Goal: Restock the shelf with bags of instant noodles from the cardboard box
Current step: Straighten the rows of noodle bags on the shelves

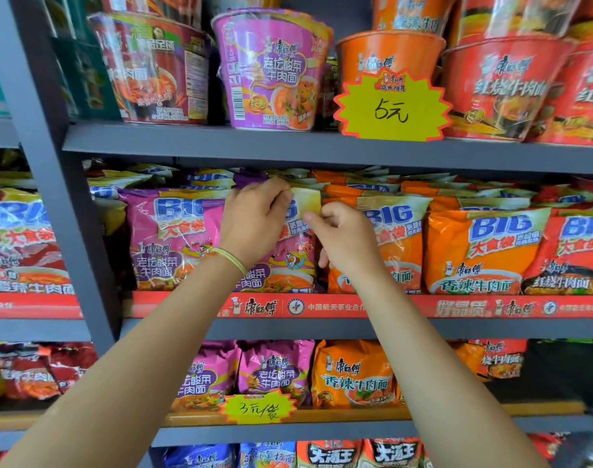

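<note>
I saw my left hand (254,219) and right hand (344,238) pinching the purple noodle bag's (298,241) top edge between curled fingers (313,219) on the shelf (322,327)

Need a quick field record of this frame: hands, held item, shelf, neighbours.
left hand: grips the top edge of the pink noodle bag
right hand: pinches the same bag's top right corner
bag position: upright, front row of middle shelf
left neighbour: another pink bag
right neighbour: orange bag
shelf above: noodle cups, 5元 price tag
cardboard box: not in view
</note>
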### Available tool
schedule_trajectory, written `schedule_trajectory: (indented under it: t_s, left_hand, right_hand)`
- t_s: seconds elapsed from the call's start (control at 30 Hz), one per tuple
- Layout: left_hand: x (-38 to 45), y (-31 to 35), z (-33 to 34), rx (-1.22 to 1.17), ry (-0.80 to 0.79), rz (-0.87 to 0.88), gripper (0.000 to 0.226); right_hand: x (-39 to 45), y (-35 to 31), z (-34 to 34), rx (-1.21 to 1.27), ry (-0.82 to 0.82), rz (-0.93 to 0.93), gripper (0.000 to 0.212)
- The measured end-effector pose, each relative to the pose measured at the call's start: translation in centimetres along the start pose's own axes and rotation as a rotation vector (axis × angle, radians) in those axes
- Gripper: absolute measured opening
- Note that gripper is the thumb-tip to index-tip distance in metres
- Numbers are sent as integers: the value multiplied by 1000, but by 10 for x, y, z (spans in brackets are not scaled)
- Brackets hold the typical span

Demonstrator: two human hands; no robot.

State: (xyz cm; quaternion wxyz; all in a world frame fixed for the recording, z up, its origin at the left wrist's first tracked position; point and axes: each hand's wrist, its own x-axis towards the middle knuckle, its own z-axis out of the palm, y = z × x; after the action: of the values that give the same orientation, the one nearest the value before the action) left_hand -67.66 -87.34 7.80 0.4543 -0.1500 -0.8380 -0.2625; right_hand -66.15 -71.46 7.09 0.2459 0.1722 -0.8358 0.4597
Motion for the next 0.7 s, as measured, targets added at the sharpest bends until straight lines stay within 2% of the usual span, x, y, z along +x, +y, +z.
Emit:
schedule_trajectory:
  t_s: [0.07,0.17,0.3,0.4,0.57,0.6,0.7]
  left_hand:
    - [0,-3,-1,-15,-5,9,34]
    - [1,0,3,121,2,60,35]
    - [3,1,6,266,24,160,28]
    - [4,-4,7,349,-4,198,23]
    - [11,-7,9,392,-98,209,19]
    - [13,-7,11,402,-118,212,19]
    - [15,-5,15,398,-150,218,22]
  right_hand:
    - [0,0,-3,-53,-36,8,29]
    - [0,2,0,-118,49,-18,33]
    - [-22,4,10,-198,194,-95,13]
    - [-49,12,20,-321,195,-155,35]
    - [-72,24,38,-600,183,-266,48]
    - [-74,24,38,-646,186,-283,44]
    - [-75,22,36,-678,289,-404,9]
